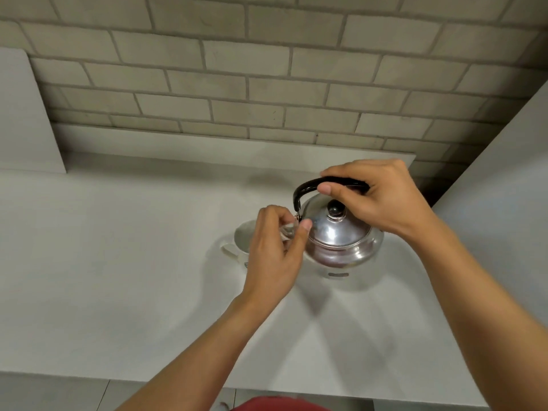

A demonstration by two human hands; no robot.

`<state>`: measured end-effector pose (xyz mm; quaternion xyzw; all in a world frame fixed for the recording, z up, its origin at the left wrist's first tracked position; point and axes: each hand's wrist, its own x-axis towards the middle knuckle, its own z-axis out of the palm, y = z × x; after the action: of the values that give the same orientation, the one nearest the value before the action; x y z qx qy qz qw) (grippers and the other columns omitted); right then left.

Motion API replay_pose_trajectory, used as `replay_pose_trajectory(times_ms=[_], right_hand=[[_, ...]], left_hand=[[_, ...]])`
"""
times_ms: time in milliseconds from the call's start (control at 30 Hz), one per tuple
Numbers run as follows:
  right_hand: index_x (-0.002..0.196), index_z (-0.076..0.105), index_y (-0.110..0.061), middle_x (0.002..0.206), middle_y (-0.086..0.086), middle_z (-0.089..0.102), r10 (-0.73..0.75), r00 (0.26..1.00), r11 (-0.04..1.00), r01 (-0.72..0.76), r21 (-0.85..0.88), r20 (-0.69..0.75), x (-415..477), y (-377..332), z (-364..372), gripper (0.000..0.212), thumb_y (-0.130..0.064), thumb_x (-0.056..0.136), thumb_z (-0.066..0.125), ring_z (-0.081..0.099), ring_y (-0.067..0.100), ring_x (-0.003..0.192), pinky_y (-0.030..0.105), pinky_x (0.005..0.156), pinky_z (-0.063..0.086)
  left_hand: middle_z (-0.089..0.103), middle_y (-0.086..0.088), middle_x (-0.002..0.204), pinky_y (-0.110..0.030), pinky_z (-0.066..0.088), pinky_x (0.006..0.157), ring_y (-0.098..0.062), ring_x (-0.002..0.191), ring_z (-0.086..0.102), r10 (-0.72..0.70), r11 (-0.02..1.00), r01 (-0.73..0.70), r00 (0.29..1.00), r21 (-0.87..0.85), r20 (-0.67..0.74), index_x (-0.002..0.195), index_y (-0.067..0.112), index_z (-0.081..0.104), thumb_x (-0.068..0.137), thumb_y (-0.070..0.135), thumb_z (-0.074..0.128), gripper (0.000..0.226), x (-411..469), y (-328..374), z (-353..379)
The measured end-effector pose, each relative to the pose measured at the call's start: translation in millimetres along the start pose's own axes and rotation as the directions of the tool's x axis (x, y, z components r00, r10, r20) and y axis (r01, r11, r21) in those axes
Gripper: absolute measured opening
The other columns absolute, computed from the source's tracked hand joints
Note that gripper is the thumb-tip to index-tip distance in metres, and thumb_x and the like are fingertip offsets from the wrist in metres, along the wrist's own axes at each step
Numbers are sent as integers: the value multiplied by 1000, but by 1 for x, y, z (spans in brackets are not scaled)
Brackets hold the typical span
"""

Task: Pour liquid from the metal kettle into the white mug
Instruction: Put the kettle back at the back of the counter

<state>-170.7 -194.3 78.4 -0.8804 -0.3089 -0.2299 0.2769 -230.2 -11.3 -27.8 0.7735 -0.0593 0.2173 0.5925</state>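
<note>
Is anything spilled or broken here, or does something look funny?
No spill or damage shows on the white counter. The metal kettle is held by its black handle in the right hand, beside the white mug. The left hand hides the spout, so any pouring is unseen.

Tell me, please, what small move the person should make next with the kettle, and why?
Probably tip the metal kettle a little further toward the white mug. The right hand grips the black handle, the left hand steadies the spout side over the mug, and no stream is visible.
</note>
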Motion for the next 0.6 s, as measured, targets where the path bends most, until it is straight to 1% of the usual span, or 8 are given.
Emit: replay_pose_trajectory(times_ms=[100,200,267,333,433,467,500,600], right_hand=[[107,83,-15,92,0,82,34,997,999,-32,31,-70,-15,4,1,25,-34,92,77,76,15,81,37,74,60],[107,83,-13,96,-2,82,80,991,994,-72,81,-108,-26,11,4,27,-34,90,79,76,8,85,28,79,60],[107,83,-15,97,-4,82,118,986,990,-107,93,-120,-34,18,8,28,-35,90,80,75,3,87,20,81,58],[107,83,-16,97,-7,81,146,982,985,-133,111,-120,-43,22,13,28,-37,90,79,74,2,89,14,82,55],[109,82,-18,99,-8,81,165,981,979,-150,140,-104,-39,37,16,29,-40,91,76,73,1,92,11,83,51],[111,81,-19,101,-9,81,186,979,975,-172,144,-88,-41,41,18,29,-41,92,74,73,1,94,9,84,50],[114,80,-20,103,-10,80,198,973,974,-181,139,-120,-13,79,8,30,-42,94,72,72,1,96,7,86,48],[130,71,-23,108,-15,71,219,976,974,-218,65,-16,-1,98,12,37,-44,103,57,62,1,100,7,90,41]], left_hand=[[52,7,138,-3,45,80,-2,118,59,13,996,-23,994,91,108,139,32,46,104,46,57,39,12,2,-3],[45,15,147,-11,45,90,1,122,55,35,971,-98,960,218,277,155,46,28,107,55,42,51,24,5,-2],[55,13,138,-19,47,92,-2,117,57,37,955,-132,942,266,334,155,49,28,109,52,38,48,29,9,1],[63,9,123,-29,50,94,-8,109,61,38,948,-146,934,283,355,152,50,35,110,47,37,42,31,13,3],[65,8,112,-43,53,92,-16,102,63,32,931,-168,921,324,387,140,47,46,107,45,36,34,50,15,12],[66,7,111,-46,53,91,-19,101,64,12,930,-153,922,333,388,137,46,48,106,47,35,33,52,16,13],[66,7,110,-47,53,90,-21,100,64,25,921,-168,926,352,376,134,45,50,105,48,34,33,95,20,40],[67,6,107,-46,54,87,-22,97,64,38,916,-181,928,359,371,131,44,52,105,45,35,31,118,15,46]])
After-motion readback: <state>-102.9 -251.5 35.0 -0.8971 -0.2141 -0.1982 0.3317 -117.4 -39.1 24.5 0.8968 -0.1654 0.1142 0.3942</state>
